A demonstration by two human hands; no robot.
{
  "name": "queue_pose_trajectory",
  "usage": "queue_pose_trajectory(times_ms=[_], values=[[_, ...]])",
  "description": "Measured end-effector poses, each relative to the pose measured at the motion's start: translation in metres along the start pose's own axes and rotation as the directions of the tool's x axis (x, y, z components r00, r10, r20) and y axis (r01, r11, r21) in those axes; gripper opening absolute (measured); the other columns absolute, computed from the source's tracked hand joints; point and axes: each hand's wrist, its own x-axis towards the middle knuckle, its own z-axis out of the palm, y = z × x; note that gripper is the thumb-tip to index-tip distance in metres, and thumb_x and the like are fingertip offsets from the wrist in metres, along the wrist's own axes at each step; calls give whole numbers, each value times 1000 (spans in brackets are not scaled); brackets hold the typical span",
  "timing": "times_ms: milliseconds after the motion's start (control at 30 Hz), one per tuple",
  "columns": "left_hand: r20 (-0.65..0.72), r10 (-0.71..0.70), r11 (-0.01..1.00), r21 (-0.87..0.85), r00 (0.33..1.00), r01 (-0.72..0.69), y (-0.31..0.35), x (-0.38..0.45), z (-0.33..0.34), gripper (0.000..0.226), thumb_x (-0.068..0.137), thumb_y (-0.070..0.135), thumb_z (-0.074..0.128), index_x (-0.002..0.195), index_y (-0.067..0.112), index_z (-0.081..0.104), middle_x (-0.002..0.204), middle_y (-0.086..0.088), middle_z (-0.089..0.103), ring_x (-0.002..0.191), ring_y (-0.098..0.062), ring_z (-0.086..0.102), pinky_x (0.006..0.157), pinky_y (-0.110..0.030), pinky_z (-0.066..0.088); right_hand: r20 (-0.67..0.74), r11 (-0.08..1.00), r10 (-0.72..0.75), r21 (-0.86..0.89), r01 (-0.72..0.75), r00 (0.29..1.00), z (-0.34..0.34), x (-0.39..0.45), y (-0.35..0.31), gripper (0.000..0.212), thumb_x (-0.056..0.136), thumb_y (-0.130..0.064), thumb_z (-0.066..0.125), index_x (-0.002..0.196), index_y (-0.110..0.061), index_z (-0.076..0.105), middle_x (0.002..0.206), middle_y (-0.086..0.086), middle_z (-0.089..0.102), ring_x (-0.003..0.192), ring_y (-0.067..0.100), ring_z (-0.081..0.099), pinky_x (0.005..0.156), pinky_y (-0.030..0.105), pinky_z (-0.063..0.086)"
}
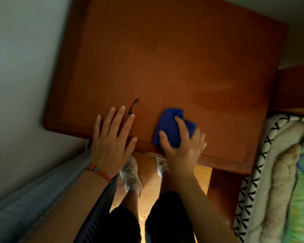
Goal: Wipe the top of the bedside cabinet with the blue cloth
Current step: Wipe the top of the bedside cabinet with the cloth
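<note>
Wiping underway: right hand (pixel 181 146) grip bunched on blue cloth (pixel 172 127) at cabinet top's (pixel 165 67) near edge; left hand (pixel 112 137) flat, grip open. Next: sweep toward dark mark (pixel 133 106).

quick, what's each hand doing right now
Left hand: open, flat on the cabinet top, holding nothing.
Right hand: closed on the blue cloth, pressing it to the top.
</note>
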Motion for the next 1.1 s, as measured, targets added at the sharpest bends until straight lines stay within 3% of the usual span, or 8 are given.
queue_pose_trajectory(times_ms=[100,300,533,767,967,1100], values=[[-6,-26,999,-21,1000,26,3,7,-3,55,88,39,38,136,15,34,142,-19,36,131,-33,25,106,-52,14,40,1000,-21,3,21,999,0,8,4,47,74,-53,56,111,-24,55,86,16,58,78,23,39,70,33,29],[-25,-41,999,-23,999,40,17,44,-5,53,90,39,37,136,13,37,143,-18,35,132,-33,25,107,-50,12,-56,999,-30,9,31,998,27,131,-17,52,75,-54,53,111,-18,63,99,20,61,86,38,54,76,46,41],[-11,-88,996,2,996,88,27,81,1,53,91,39,37,138,14,36,144,-18,34,132,-33,26,107,-51,14,60,995,-95,13,95,994,8,76,7,47,76,-55,54,112,-24,57,90,17,59,81,24,39,69,38,38],[40,-105,994,16,994,105,25,82,0,54,94,45,25,140,18,29,146,-14,29,133,-32,22,109,-48,8,41,998,-64,29,62,997,39,220,-24,58,76,-58,47,118,-20,59,107,19,58,96,36,51,83,45,37],[61,-146,989,2,987,146,33,88,-3,54,95,47,20,138,17,32,143,-15,31,132,-33,25,108,-48,8,58,995,-93,25,92,994,22,162,-4,51,77,-55,53,115,-20,60,95,18,59,84,27,46,73,38,37],[48,-125,992,-10,991,126,37,108,-4,54,92,44,30,140,19,29,145,-13,26,133,-32,24,109,-49,9,79,991,-136,32,133,988,30,208,-11,55,76,-56,51,113,-18,62,99,20,59,90,32,47,78,41,36]])
